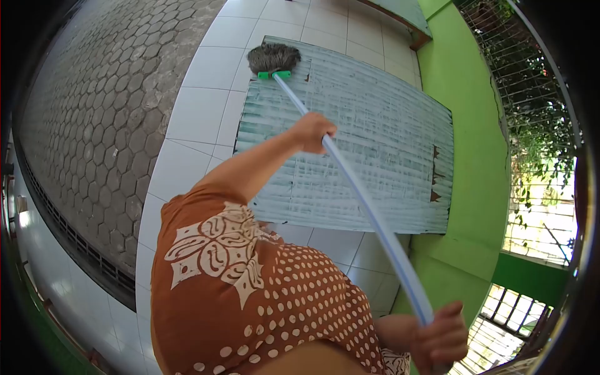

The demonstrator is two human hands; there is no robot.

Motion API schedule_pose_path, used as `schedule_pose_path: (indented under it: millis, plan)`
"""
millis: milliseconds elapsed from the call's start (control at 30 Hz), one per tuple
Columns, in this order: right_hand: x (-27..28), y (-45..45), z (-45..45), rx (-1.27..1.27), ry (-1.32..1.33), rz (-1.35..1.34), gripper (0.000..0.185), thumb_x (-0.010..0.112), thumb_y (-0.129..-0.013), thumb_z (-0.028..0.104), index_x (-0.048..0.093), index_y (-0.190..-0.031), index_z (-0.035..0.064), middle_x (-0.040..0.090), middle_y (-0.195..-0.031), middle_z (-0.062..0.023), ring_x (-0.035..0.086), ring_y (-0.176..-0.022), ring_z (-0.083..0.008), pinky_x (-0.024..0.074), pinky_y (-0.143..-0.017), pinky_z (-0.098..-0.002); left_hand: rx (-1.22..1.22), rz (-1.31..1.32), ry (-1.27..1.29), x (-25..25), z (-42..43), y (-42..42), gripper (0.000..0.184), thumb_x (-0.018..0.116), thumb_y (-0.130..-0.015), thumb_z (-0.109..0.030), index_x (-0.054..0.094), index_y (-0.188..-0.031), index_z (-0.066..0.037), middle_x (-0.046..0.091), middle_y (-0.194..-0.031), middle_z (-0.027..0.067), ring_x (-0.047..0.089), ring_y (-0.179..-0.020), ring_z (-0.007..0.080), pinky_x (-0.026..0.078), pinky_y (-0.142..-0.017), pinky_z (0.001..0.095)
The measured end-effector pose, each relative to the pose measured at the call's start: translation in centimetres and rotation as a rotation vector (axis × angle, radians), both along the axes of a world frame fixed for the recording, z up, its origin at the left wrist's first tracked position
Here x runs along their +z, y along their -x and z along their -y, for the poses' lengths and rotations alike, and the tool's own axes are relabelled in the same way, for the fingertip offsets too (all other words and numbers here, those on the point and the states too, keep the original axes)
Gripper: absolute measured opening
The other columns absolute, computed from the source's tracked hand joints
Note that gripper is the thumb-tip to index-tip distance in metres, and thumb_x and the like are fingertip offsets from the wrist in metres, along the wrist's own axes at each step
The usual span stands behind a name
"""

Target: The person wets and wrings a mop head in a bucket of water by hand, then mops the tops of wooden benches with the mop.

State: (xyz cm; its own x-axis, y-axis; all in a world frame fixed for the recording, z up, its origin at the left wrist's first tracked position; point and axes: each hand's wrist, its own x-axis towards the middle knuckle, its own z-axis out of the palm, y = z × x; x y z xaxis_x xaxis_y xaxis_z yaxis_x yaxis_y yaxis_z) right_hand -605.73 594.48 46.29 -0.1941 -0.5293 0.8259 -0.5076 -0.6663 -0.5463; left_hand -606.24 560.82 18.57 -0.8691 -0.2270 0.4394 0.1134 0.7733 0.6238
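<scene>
A long-handled broom [369, 206] with a pale blue-and-white pole runs diagonally across the head view. Its green head holder [274, 75] and grey bristles [274, 57] rest at the far left corner of a corrugated, whitish-green panel [362, 119]. My left hand [314, 132] is wrapped round the pole partway down, above the panel. Near my body at the lower right, my right hand [440, 337] is closed round the pole's upper end. The panel lies on the floor, with brown, torn-looking patches near its right edge.
White floor tiles [200, 112] surround the panel. Hexagonal paving [106, 125] lies to the left, beside a dark drain grating [81, 244]. A green wall [475, 156] borders the right side, with barred openings beyond. A bench-like piece [403, 19] stands at the top.
</scene>
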Motion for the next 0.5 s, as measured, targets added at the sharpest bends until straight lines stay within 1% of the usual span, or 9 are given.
schedule_pose_path:
  millis: [33, 100, 133, 200, 300, 367, 400, 467, 500]
  plan:
    - [1.1, -0.7, 0.9, 0.010, 0.061, -0.071, 0.015, 0.052, -0.085, 0.013, 0.044, -0.072, 0.0120, 0.042, -0.053, 0.0044, 0.048, -0.046, -0.0106, 0.0356, -0.070, -0.0302, -0.001, -0.068, -0.083, 0.6, -0.6, -1.0, 0.020, 0.065, -0.050, -0.010, 0.046, -0.056, -0.011, 0.052, -0.054, 0.0039, 0.054, -0.062, 0.0285, 0.041, -0.057, 0.0372]
    - [4.6, 2.8, 1.6, 0.497, -0.487, -0.315, 0.016, 0.049, -0.084, 0.012, 0.045, -0.069, 0.0125, 0.041, -0.051, 0.0009, 0.047, -0.044, -0.0130, 0.0371, -0.068, -0.0321, 0.000, -0.007, -0.135, -0.3, 1.0, -1.0, 0.018, 0.066, -0.052, -0.015, 0.050, -0.059, -0.012, 0.055, -0.059, 0.0064, 0.056, -0.065, 0.0297, 0.042, -0.059, 0.0382]
    - [3.4, 2.7, 2.1, 0.332, -0.366, -0.203, 0.016, 0.049, -0.084, 0.022, 0.047, -0.073, 0.0112, 0.043, -0.049, 0.0014, 0.048, -0.042, -0.0132, 0.0354, -0.068, -0.0321, 0.047, -0.014, -0.111, -1.0, 1.5, -0.3, 0.018, 0.066, -0.052, -0.015, 0.049, -0.059, -0.012, 0.055, -0.060, 0.0062, 0.055, -0.066, 0.0295, 0.042, -0.059, 0.0381]
    - [-1.2, 2.8, 3.4, 0.018, -0.111, -0.008, 0.033, 0.049, -0.084, 0.041, 0.052, -0.081, 0.0085, 0.046, -0.045, 0.0024, 0.050, -0.040, -0.0137, 0.0321, -0.069, -0.0321, 0.163, -0.048, -0.047, -2.0, 4.5, 2.3, 0.018, 0.066, -0.053, -0.015, 0.049, -0.059, -0.013, 0.055, -0.061, 0.0058, 0.055, -0.068, 0.0292, 0.042, -0.060, 0.0378]
    - [-4.6, 5.2, 5.0, 0.005, -0.147, -0.018, 0.037, 0.049, -0.084, 0.044, 0.052, -0.083, 0.0073, 0.049, -0.049, -0.0004, 0.052, -0.045, -0.0145, 0.0331, -0.073, -0.0326, 0.186, 0.045, 0.073, -4.1, 7.9, 4.8, 0.020, 0.067, -0.054, -0.018, 0.049, -0.060, -0.013, 0.055, -0.062, 0.0057, 0.054, -0.069, 0.0292, 0.042, -0.061, 0.0383]
    - [-5.4, 5.1, 3.5, 0.001, -0.234, -0.011, 0.039, 0.049, -0.084, 0.046, 0.052, -0.083, 0.0066, 0.050, -0.051, -0.0011, 0.052, -0.046, -0.0152, 0.0338, -0.074, -0.0335, 0.155, 0.058, 0.123, -5.2, 6.9, 4.9, 0.021, 0.066, -0.053, -0.015, 0.047, -0.061, -0.012, 0.053, -0.061, 0.0058, 0.052, -0.065, 0.0307, 0.042, -0.058, 0.0383]
    - [-5.4, 5.4, 1.9, 0.013, -0.227, 0.007, 0.040, 0.047, -0.082, 0.046, 0.052, -0.084, 0.0069, 0.047, -0.049, -0.0007, 0.050, -0.045, -0.0150, 0.0324, -0.082, -0.0370, 0.135, 0.073, 0.147, -4.8, 5.6, 4.4, 0.021, 0.065, -0.053, -0.014, 0.046, -0.062, -0.012, 0.052, -0.060, 0.0058, 0.051, -0.063, 0.0314, 0.041, -0.057, 0.0384]
    - [-5.3, 5.9, -3.0, 0.018, -0.208, 0.060, 0.041, 0.044, -0.079, 0.047, 0.052, -0.084, 0.0074, 0.041, -0.045, 0.0001, 0.046, -0.042, -0.0146, 0.0297, -0.096, -0.0440, 0.198, 0.096, 0.141, -3.9, 0.9, 3.5, 0.021, 0.067, -0.053, -0.020, 0.048, -0.060, -0.013, 0.055, -0.062, 0.0063, 0.054, -0.066, 0.0305, 0.043, -0.059, 0.0392]
    - [-4.9, 6.1, -6.2, 0.052, -0.174, 0.065, 0.039, 0.046, -0.078, 0.046, 0.052, -0.083, 0.0076, 0.040, -0.044, 0.0002, 0.046, -0.043, -0.0149, 0.0299, -0.096, -0.0445, 0.222, 0.114, 0.132, -3.4, -2.9, 2.7, 0.021, 0.068, -0.054, -0.022, 0.050, -0.059, -0.013, 0.056, -0.062, 0.0065, 0.055, -0.068, 0.0301, 0.044, -0.060, 0.0397]
